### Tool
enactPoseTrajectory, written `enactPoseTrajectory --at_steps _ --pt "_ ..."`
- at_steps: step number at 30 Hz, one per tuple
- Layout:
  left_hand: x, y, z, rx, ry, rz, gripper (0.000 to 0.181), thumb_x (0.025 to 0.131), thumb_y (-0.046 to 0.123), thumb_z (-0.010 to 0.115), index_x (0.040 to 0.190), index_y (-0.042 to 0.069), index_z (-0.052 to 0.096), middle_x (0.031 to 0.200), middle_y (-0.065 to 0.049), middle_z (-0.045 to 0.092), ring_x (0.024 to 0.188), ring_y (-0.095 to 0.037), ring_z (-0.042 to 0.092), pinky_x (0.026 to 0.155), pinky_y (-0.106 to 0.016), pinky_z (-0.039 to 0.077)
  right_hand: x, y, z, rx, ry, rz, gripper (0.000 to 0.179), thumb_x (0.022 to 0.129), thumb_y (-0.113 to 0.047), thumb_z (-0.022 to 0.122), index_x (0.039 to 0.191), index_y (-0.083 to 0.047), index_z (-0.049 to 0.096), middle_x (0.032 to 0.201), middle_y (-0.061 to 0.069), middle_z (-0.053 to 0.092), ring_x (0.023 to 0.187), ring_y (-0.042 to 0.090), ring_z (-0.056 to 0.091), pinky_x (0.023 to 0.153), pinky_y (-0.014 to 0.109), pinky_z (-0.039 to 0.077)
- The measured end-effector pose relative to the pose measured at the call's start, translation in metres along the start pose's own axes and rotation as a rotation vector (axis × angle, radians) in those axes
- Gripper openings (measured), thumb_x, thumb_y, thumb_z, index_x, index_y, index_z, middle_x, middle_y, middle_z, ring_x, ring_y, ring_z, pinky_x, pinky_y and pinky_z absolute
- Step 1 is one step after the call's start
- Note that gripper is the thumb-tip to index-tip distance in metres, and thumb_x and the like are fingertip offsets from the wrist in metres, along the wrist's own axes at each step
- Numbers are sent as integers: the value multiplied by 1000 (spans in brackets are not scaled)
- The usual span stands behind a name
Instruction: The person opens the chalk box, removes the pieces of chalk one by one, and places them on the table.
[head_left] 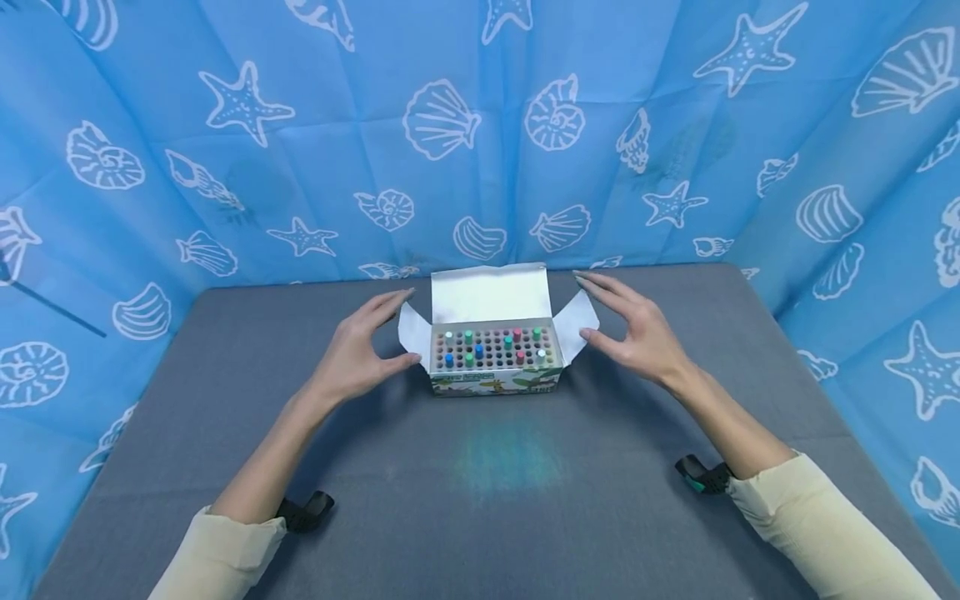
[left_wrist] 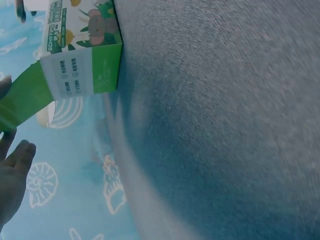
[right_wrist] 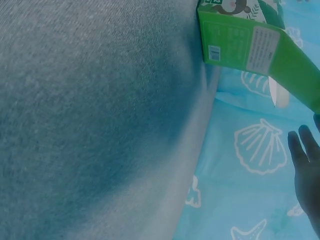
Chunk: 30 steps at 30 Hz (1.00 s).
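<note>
A small printed cardboard box [head_left: 495, 383] stands with its white-lined lid [head_left: 491, 296] raised at the back. Inside are rows of round holes, several of them filled with sticks whose ends [head_left: 478, 351] are blue, green, red or white; whether these are pens or crayons I cannot tell. My left hand [head_left: 358, 348] is beside the left side flap [head_left: 414, 333], fingers extended and thumb at the flap's edge. On the other side my right hand [head_left: 641, 333] is spread around the right side flap [head_left: 576, 325], thumb near its edge. Both flaps show green outer faces in the wrist views.
The box sits near the back edge of a table with a grey cloth [head_left: 420, 500]. Behind and at both sides hangs a blue curtain [head_left: 337, 150] with white shells and starfish. A black wrist strap [head_left: 306, 510] is on the left forearm, another [head_left: 702, 475] on the right.
</note>
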<state>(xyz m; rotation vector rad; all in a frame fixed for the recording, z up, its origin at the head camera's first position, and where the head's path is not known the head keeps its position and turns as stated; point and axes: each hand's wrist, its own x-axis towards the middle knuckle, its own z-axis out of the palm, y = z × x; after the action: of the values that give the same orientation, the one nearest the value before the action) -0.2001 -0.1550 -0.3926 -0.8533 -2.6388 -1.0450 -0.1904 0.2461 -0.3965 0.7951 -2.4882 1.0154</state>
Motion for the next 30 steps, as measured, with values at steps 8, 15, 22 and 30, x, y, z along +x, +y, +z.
enactPoseTrajectory --at_steps 8,15,22,30 --pt "-6 -7 -3 61 5 -13 85 76 21 89 148 4 47 152 -16 41 140 -38 38 109 -61 40 -4 7 -3 -102 -4 -70 56 81 -8 78 135 -3 62 141 12 57 133 38 48 111 55 40" --pt "-8 -8 -7 148 -90 -66 85 82 32 83 151 5 42 158 -15 33 144 -38 31 112 -60 38 -5 8 -8 -142 -16 -29 50 81 -9 78 129 -1 66 132 19 62 127 43 51 104 64 42" --pt "-11 -10 -6 201 -177 -123 79 88 35 77 152 5 40 160 -13 30 146 -38 25 114 -62 33 -6 11 -6 -142 -38 27 44 80 -8 79 123 0 70 126 23 64 126 48 51 111 63 36" --pt "-16 -14 3 164 -222 -143 72 93 31 73 151 5 41 159 -11 33 147 -35 25 116 -61 30 -16 15 3 -155 -81 69 40 84 -11 77 121 1 70 126 24 64 125 48 52 112 62 36"
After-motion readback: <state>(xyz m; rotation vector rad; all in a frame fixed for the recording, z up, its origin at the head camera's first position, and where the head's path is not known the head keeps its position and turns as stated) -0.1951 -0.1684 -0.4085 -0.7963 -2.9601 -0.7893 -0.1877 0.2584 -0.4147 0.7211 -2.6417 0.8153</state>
